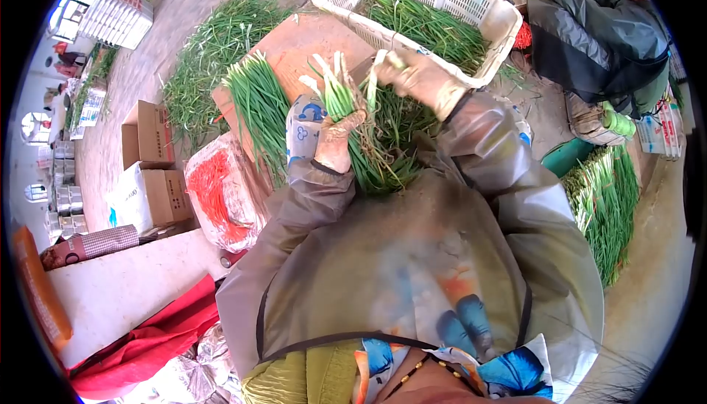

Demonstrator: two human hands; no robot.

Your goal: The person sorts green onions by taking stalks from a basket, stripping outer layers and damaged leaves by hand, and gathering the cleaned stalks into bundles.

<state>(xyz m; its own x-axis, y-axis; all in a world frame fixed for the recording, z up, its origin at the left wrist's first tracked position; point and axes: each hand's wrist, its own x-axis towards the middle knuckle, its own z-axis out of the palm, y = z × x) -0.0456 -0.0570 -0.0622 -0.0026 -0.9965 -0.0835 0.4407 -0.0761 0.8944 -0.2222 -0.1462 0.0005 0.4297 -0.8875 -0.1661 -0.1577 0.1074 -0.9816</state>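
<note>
My left hand (pixel 337 142) is closed around a bunch of green onions (pixel 339 100), their white ends pointing up and away from me. Long green leaves hang below the fist toward my lap, some dry and brownish. My right hand (pixel 427 83), in a dirty pale glove, is just right of the bunch, with its fingertips close to a pale stalk. Motion blurs those fingertips, so their grip is unclear. Left of my left hand, a neat pile of green onions (pixel 258 106) lies on a brown board (pixel 317 41). More loose leaves (pixel 405 120) lie under my hands.
Ahead stands a white plastic crate (pixel 507 32) containing greens. Loose leaves (pixel 213 58) cover the floor at left, near cardboard boxes (pixel 166 194) and red ties (pixel 213 187). Another person (pixel 596 43) sits at far right. Bundled green onions (pixel 607 205) stand at my right.
</note>
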